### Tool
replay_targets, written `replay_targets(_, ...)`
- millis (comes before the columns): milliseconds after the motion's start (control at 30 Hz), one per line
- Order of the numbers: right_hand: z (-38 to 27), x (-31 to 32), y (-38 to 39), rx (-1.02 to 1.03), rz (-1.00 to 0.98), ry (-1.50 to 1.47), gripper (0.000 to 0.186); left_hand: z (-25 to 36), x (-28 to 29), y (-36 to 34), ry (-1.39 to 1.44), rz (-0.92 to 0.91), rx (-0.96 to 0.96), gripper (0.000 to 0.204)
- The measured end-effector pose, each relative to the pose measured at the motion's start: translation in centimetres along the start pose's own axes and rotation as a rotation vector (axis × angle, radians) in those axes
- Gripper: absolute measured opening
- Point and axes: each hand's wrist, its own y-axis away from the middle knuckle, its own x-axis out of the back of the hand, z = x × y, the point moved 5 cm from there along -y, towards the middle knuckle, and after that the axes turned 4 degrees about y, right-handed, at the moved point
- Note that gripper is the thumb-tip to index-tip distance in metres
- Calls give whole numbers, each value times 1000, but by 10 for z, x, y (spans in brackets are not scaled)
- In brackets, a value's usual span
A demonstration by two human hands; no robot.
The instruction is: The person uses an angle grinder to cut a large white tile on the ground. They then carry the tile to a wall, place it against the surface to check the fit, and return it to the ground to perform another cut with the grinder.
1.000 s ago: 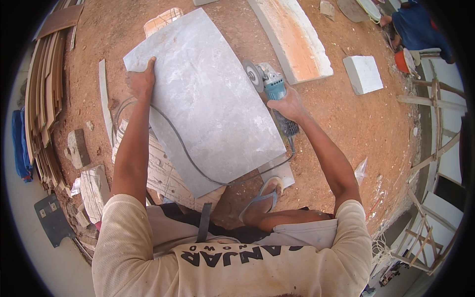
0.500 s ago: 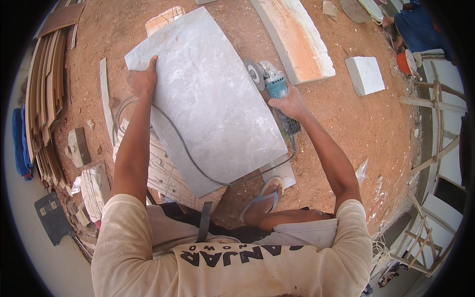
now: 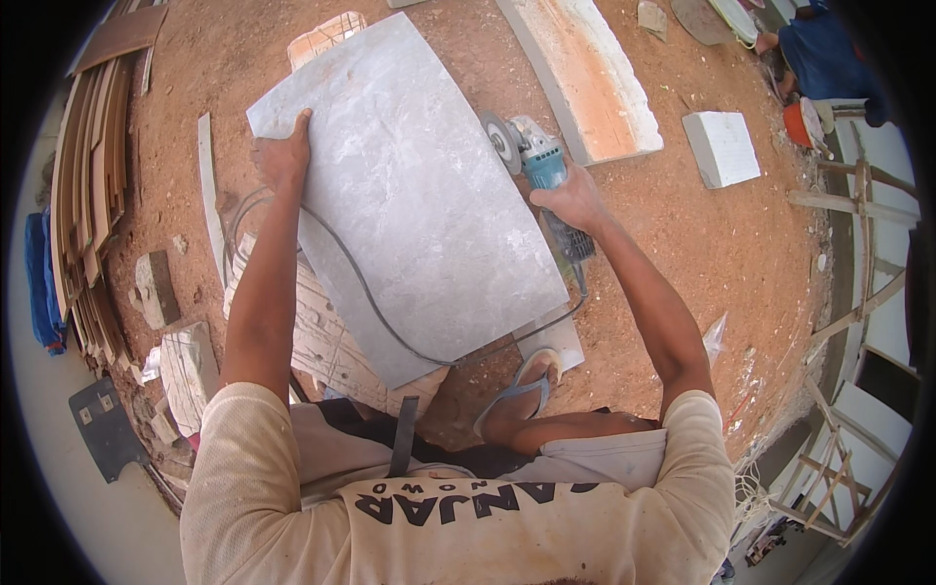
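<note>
A large grey marbled tile (image 3: pixel 419 205) rests tilted across a scored pale block (image 3: pixel 336 341). My left hand (image 3: pixel 283 156) grips the tile's left edge, its thumb on the top face and its other fingers partly hidden. In my right hand (image 3: pixel 570 200) is a teal angle grinder (image 3: pixel 544 168), held by its body. The grinder's disc (image 3: pixel 502 143) stands upright at the tile's right edge; whether it touches or spins I cannot tell. From the grinder a dark cord (image 3: pixel 366 283) loops back over the lower part of the tile.
My sandalled foot (image 3: pixel 526 385) is close to the tile's lower right corner, beside a small tile offcut (image 3: pixel 561 341). White blocks (image 3: pixel 721 148) lie to the right and a long slab (image 3: pixel 585 78) beyond. Stacked boards (image 3: pixel 93 175) line the left. Another person (image 3: pixel 829 58) is at the far right.
</note>
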Motion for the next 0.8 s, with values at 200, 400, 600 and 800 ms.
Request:
replay_targets(200, -6, 1, -1, -7, -19, -11, 74, -3, -2, -5, 2, -10, -7, 130)
replay_targets(400, -3, 2, -8, 29, 6, -25, 73, 1, -1, 0, 4, -6, -18, 128)
replay_targets(600, -12, 4, -8, 19, 3, -43, 72, 2, 1, 0, -15, 13, -26, 126)
replay_targets(800, -12, 3, -11, -6, -2, -36, 68, 5, 1, 3, -18, 47, -49, 120)
